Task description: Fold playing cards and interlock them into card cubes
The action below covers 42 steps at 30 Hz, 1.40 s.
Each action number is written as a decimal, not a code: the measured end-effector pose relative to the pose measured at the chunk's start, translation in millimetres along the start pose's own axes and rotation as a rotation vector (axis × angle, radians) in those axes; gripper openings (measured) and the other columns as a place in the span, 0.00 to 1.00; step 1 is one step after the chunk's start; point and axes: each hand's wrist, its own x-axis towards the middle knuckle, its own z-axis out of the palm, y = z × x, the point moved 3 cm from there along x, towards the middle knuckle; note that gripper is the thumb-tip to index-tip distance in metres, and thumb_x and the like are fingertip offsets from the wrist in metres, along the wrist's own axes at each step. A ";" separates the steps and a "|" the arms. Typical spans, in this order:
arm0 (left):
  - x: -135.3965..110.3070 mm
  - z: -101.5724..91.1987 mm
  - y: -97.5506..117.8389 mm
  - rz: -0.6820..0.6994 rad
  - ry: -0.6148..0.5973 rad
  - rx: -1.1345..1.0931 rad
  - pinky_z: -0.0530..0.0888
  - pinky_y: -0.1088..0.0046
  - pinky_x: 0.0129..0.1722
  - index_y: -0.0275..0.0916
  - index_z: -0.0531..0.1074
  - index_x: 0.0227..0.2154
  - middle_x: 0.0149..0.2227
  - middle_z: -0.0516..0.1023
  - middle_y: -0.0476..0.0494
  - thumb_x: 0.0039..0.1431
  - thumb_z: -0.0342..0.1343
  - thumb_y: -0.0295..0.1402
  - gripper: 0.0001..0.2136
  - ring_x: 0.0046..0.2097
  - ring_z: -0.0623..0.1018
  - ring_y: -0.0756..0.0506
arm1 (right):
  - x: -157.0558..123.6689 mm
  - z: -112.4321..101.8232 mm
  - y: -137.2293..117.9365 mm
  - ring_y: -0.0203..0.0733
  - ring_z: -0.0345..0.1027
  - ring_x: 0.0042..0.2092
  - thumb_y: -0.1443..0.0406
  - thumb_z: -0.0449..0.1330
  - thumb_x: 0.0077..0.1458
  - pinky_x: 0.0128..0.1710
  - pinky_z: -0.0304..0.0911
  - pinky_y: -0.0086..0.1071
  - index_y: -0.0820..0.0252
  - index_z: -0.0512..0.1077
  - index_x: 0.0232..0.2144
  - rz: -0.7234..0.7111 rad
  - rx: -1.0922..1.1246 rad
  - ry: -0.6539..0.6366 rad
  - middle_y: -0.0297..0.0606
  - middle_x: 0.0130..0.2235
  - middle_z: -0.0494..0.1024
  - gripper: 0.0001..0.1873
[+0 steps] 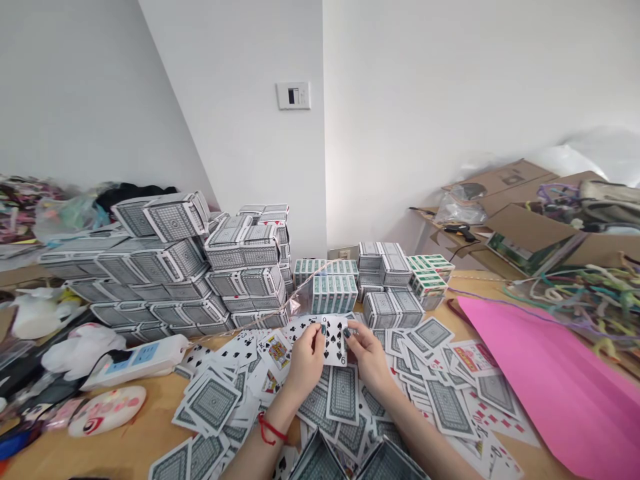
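A nine of spades playing card point(334, 345) is held face up between my two hands, over the middle of the table. The fingers of my left hand point(307, 357) pinch its left edge. On the opposite side, my right hand point(370, 355) grips the right edge with thumb and fingers. Whether more cards sit behind it is hidden. Loose playing cards point(343, 393) lie scattered beneath and around both hands, some face down, some face up. Close to my body, two open box-like shapes with card-back patterning point(320, 460) show at the bottom edge.
Stacked card-patterned boxes point(170, 267) rise at the back left. Green card boxes point(334, 293) and more grey ones point(393, 308) stand behind my hands. A power strip point(143, 360) and computer mouse point(107, 410) lie left; pink sheet point(555, 387) and open carton point(535, 233) lie right.
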 end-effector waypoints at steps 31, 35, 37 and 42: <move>-4.7 1.1 4.9 -0.135 -0.084 -0.344 0.62 0.78 0.22 0.38 0.70 0.33 0.22 0.68 0.52 0.49 0.50 0.32 0.09 0.22 0.65 0.52 | -10.3 14.3 -19.2 0.33 0.53 0.21 0.62 0.57 0.42 0.20 0.51 0.26 0.56 0.66 0.29 0.116 0.217 -0.008 0.28 0.21 0.62 0.08; -5.5 0.8 6.3 -0.079 -0.085 -0.258 0.62 0.78 0.23 0.38 0.69 0.27 0.21 0.67 0.52 0.49 0.48 0.31 0.06 0.23 0.66 0.51 | -10.8 13.3 -19.1 0.34 0.52 0.20 0.62 0.56 0.42 0.20 0.52 0.27 0.56 0.65 0.26 0.122 0.184 -0.003 0.27 0.19 0.59 0.06; -6.0 0.5 6.5 -0.046 -0.080 -0.228 0.62 0.77 0.23 0.38 0.68 0.26 0.21 0.67 0.52 0.48 0.47 0.30 0.06 0.23 0.66 0.51 | -11.0 12.0 -20.0 0.33 0.51 0.20 0.63 0.56 0.41 0.20 0.51 0.27 0.57 0.64 0.25 0.127 0.191 -0.010 0.27 0.19 0.58 0.06; -8.3 -1.3 7.1 0.062 -0.080 -0.133 0.63 0.77 0.25 0.38 0.68 0.26 0.22 0.68 0.52 0.49 0.46 0.28 0.06 0.24 0.67 0.51 | -11.1 12.5 -18.5 0.34 0.54 0.20 0.56 0.52 0.44 0.21 0.52 0.27 0.57 0.64 0.27 0.232 0.293 -0.102 0.28 0.19 0.60 0.11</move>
